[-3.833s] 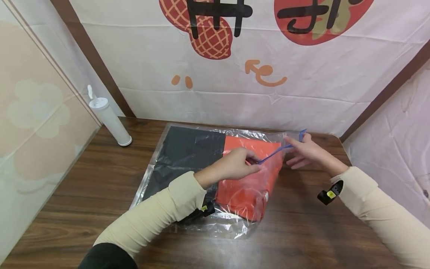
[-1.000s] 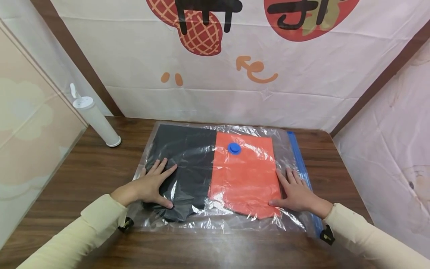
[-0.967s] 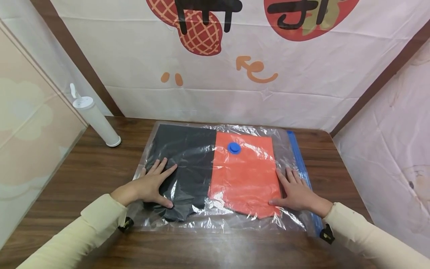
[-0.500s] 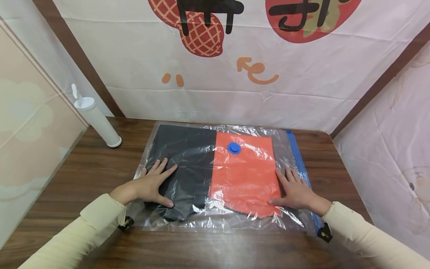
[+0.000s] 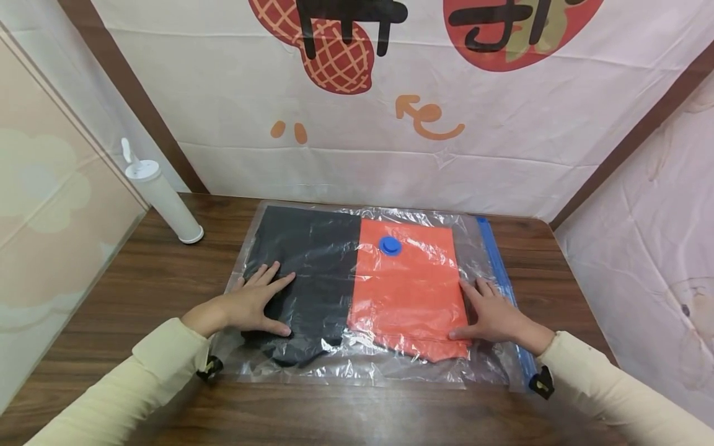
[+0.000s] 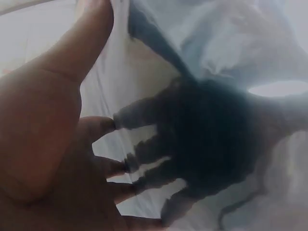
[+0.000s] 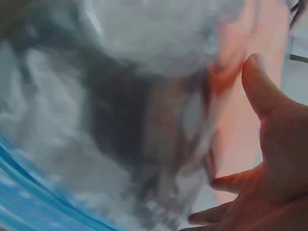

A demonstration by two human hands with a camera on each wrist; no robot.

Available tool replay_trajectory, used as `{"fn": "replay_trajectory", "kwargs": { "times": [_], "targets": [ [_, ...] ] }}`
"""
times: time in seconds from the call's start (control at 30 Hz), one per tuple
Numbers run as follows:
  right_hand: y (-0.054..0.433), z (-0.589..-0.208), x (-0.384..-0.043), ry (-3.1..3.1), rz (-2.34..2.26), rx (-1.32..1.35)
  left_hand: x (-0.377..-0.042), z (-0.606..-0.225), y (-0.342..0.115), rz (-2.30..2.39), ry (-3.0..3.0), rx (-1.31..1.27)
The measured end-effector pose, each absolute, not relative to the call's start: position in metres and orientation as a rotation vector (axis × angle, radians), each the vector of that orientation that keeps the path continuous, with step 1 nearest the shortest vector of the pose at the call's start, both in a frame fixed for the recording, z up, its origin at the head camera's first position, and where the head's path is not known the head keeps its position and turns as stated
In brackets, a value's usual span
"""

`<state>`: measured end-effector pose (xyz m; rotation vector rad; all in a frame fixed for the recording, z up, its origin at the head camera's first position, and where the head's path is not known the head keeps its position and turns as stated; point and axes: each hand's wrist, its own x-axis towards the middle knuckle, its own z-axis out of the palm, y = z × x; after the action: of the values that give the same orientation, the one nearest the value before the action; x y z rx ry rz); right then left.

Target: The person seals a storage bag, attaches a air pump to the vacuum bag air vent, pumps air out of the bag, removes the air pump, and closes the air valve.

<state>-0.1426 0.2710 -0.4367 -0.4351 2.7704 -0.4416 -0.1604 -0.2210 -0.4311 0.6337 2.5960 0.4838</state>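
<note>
Fingers parted and gripping nothing, a person's left hand (image 5: 251, 308) rests over black cloth (image 5: 312, 260) and the right hand (image 5: 493, 314) at the edge of orange cloth (image 5: 409, 288), the two lying side by side inside a clear plastic bag (image 5: 471, 244) on a wooden desk (image 5: 357, 416).

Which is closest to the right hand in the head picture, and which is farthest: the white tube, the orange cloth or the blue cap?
From the right hand:
1. Orange cloth: right beside it, on its left.
2. Blue cap: over the orange cloth, farther left and back.
3. White tube: way over on the far left.
</note>
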Motion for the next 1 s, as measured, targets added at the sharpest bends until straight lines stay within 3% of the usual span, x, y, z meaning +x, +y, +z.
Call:
{"fn": "replay_trajectory", "kwargs": {
  "times": [0.23,0.5,0.73,1.0],
  "targets": [
    [0.257,-0.412,-0.163,2.883,-0.476,-0.533,-0.171,-0.412,-0.211,0.412,2.781,0.702],
    [0.226,-0.388,-0.191,2.942,-0.643,-0.546,-0.195,-0.389,-0.165,0.528,2.892,0.729],
    [0.193,-0.387,-0.214,2.955,-0.921,-0.387,-0.221,-0.382,-0.115,0.702,2.856,0.728],
    [0.166,-0.405,-0.238,2.766,-1.493,-0.099,-0.244,-0.405,-0.076,0.843,2.769,0.703]
  ]
}}
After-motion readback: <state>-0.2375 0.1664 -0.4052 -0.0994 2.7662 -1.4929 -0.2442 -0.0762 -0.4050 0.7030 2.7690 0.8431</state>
